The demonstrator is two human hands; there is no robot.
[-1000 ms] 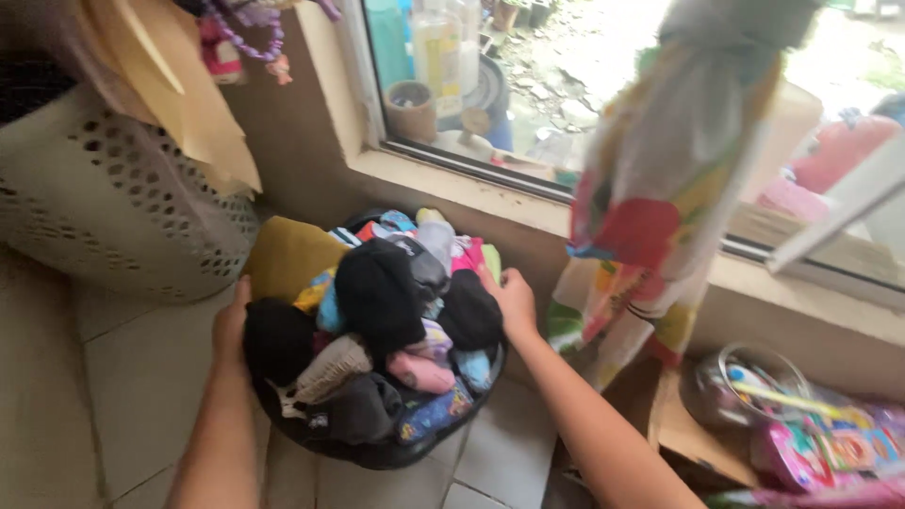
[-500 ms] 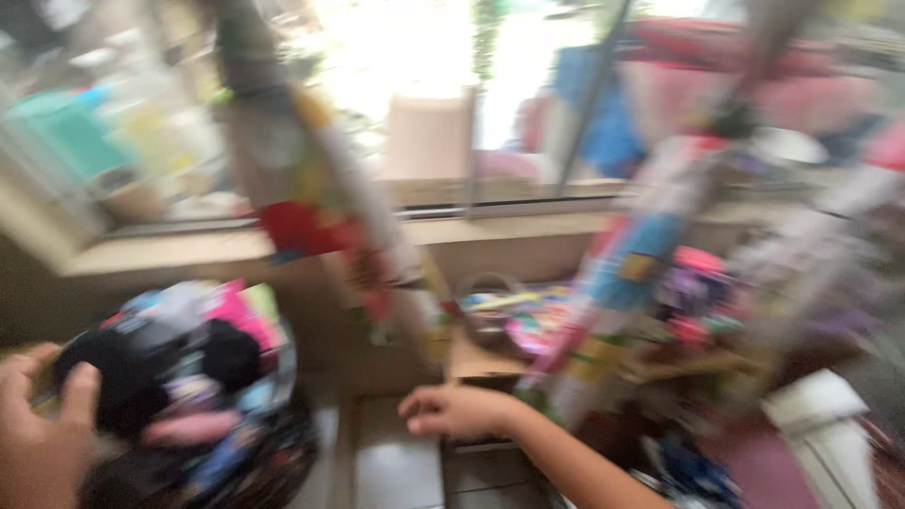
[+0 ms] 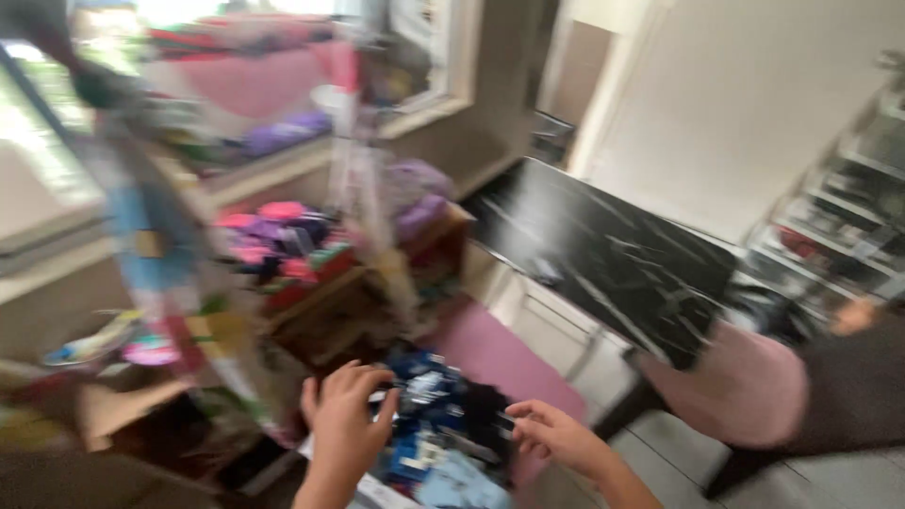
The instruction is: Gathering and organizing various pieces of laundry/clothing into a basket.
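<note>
clothes (image 3: 438,443) in blues, black and pale blue lie heaped low in the middle of the view, between the two hands, beside a pink mat (image 3: 490,353) on the tiled floor. left hand (image 3: 344,424) rests on the near left edge of the heap, fingers curled down onto the cloth; the blur hides whether it has actually closed on a piece, so i cannot tell. right hand (image 3: 556,435) hovers at the heap's right edge with fingers loosely bent and part open, holding nothing that shows.

compared with half a second back, the view has swung hard to the right: the round basket of dark and pink laundry under the window is gone from sight, and a black marble-look table (image 3: 603,254), a pink seat (image 3: 735,391) and a cluttered wooden shelf (image 3: 320,283) have come in. both hands have moved with it, from basket rim and floor to this second pile, so the work now sits at the blue heap. everything is smeared by motion.
</note>
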